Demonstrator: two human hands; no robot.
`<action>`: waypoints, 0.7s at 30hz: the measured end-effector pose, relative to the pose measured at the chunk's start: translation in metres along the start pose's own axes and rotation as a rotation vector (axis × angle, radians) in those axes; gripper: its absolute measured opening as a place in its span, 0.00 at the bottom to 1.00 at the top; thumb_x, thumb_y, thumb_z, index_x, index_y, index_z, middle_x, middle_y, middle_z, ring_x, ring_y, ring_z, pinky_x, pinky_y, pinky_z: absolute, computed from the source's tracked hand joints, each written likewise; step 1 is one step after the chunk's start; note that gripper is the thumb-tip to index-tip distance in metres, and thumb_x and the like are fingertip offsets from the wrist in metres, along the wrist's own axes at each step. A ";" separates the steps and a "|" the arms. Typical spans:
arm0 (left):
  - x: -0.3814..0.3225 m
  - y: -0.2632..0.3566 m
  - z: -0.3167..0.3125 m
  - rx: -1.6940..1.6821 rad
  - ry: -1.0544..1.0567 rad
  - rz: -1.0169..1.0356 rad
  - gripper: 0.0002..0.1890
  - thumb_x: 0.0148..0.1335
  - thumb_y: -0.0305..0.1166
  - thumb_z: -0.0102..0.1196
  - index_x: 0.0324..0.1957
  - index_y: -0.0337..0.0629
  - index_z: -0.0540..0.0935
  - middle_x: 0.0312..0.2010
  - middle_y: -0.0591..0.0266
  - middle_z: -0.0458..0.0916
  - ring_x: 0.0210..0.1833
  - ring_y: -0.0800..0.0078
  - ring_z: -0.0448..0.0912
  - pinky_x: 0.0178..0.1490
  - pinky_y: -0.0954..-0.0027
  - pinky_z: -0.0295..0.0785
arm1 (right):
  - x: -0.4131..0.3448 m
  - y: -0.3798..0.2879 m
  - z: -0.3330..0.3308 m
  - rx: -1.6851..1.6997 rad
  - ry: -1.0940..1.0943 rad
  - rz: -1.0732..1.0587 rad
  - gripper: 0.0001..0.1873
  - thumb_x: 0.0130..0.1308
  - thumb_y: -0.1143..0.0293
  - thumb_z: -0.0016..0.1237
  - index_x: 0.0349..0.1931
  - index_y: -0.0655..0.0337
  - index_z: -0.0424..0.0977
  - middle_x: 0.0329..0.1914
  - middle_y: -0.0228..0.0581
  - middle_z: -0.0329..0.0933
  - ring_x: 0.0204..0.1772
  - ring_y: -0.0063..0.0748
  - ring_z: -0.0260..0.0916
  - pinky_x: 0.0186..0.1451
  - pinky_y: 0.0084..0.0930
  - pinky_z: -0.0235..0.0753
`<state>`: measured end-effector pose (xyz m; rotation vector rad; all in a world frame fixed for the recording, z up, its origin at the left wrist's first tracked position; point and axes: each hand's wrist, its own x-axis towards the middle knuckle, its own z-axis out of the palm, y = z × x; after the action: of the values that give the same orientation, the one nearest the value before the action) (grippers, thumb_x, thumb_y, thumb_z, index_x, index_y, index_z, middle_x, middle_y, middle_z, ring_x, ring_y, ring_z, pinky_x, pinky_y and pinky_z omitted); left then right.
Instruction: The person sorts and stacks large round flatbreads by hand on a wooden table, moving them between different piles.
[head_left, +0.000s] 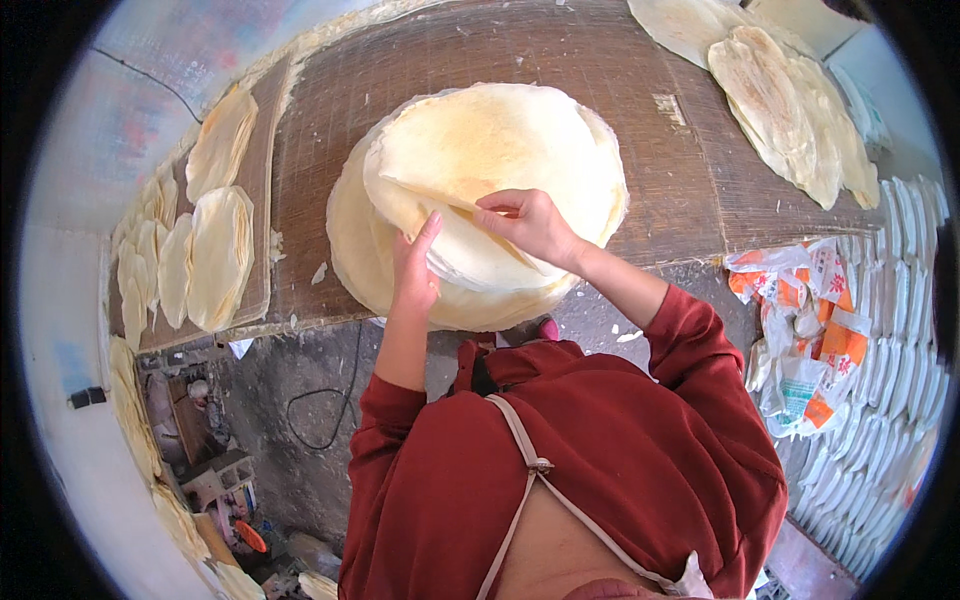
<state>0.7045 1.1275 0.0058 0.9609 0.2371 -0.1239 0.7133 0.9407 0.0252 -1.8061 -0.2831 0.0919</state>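
A broad stack of thin round flatbreads (495, 135) lies before me, its near side reaching over the front edge of the brown table. My right hand (529, 221) pinches the near edge of the top sheets between thumb and fingers and lifts it, so a dark gap shows beneath. At the left of that gap my left hand (417, 262) grips the stack's near-left edge, thumb on top; its fingers are partly hidden by the sheets. Larger, yellower flatbreads (352, 217) show under the upper pile.
Folded flatbreads (219, 255) lie in piles on a board at the left. More flatbreads (765, 105) are heaped at the table's (480, 45) right end. Plastic bags (810, 330) and rows of white packets (900, 300) stand at the right. A black cable (322, 442) loops on the floor.
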 end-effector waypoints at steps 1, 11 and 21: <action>0.004 -0.006 -0.004 0.003 -0.020 -0.007 0.31 0.53 0.27 0.60 0.58 0.34 0.63 0.51 0.54 0.71 0.53 0.65 0.72 0.57 0.66 0.67 | -0.001 0.002 -0.002 -0.006 0.020 0.000 0.14 0.60 0.67 0.51 0.40 0.70 0.75 0.35 0.49 0.78 0.32 0.32 0.77 0.37 0.24 0.77; -0.002 -0.027 -0.018 0.102 0.183 0.035 0.29 0.48 0.18 0.56 0.56 0.32 0.67 0.51 0.52 0.72 0.50 0.62 0.74 0.53 0.61 0.71 | 0.090 0.027 -0.279 -0.898 0.674 0.021 0.11 0.56 0.66 0.46 0.35 0.62 0.77 0.30 0.44 0.79 0.30 0.42 0.77 0.38 0.34 0.78; 0.006 -0.019 -0.014 0.028 -0.131 0.009 0.40 0.46 0.17 0.49 0.65 0.38 0.54 0.55 0.55 0.67 0.59 0.63 0.66 0.60 0.62 0.62 | -0.020 0.093 -0.321 -0.959 0.791 -0.075 0.35 0.55 0.54 0.58 0.57 0.65 0.60 0.50 0.50 0.71 0.50 0.41 0.70 0.51 0.33 0.72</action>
<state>0.7046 1.1279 -0.0191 0.9779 0.1107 -0.1813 0.7753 0.6115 0.0154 -2.5837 0.2273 -0.9376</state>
